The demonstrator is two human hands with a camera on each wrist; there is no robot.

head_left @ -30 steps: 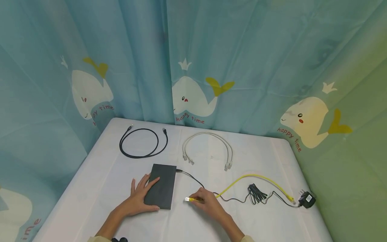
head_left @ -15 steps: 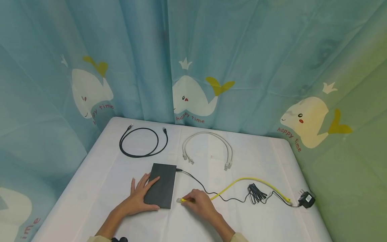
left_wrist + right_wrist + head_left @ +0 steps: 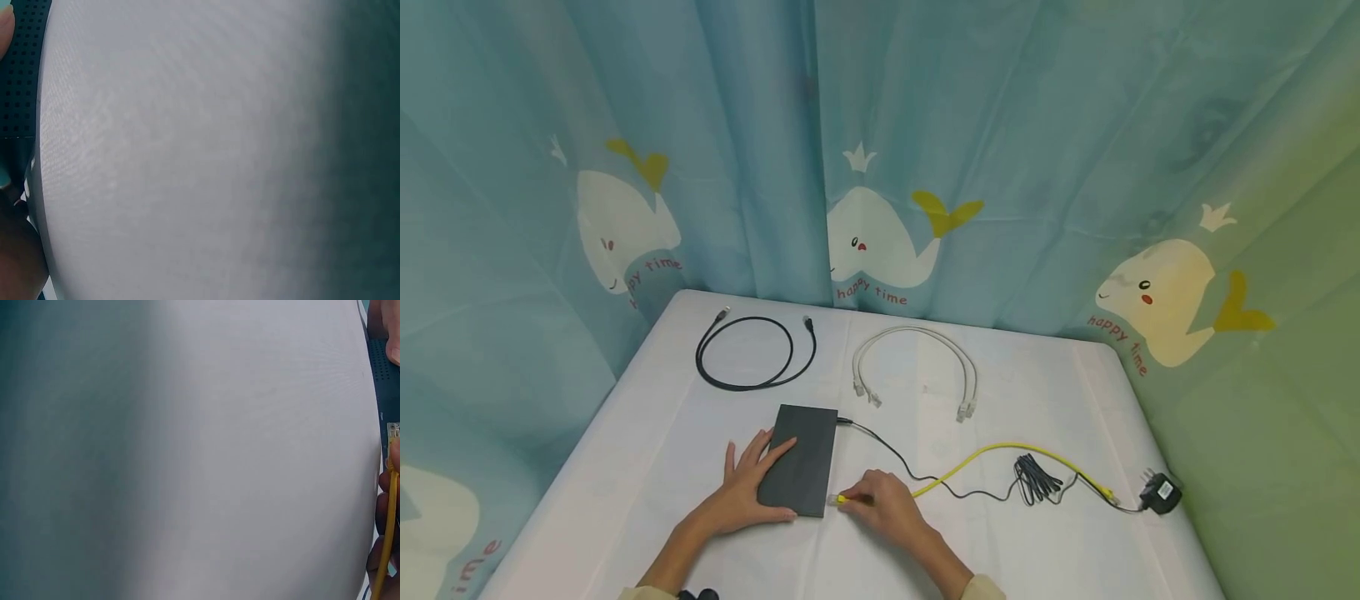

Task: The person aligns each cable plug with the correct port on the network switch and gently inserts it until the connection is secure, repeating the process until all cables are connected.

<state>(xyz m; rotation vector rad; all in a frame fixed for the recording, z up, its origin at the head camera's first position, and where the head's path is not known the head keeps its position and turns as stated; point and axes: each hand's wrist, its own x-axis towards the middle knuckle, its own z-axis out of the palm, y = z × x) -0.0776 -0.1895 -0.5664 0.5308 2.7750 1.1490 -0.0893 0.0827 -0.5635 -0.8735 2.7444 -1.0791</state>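
A flat dark grey box (image 3: 802, 467), like a network switch, lies on the table; its side shows rows of small holes in the left wrist view. My left hand (image 3: 747, 493) rests on it with spread fingers, the index finger on top and the thumb along the near edge. Close by the box's right side, my right hand (image 3: 886, 505) pinches one end of a yellow Ethernet cable (image 3: 1009, 444). Its clear plug (image 3: 835, 500) points at the box's right edge. In the right wrist view the plug (image 3: 393, 430) overlaps the dark box (image 3: 382, 375).
A black power lead (image 3: 887, 446) runs from the box's upper right corner to a bundled coil (image 3: 1037, 481) and a plug adapter (image 3: 1161, 495). Behind lie a looped black cable (image 3: 745, 388) and pale grey Ethernet cables (image 3: 917, 329). A whale-print curtain (image 3: 1045, 167) surrounds the table.
My right hand has moved left, bringing the yellow cable's plug up to the box's right edge. The cable's far end has slid left a little. My left hand and the box stay put.
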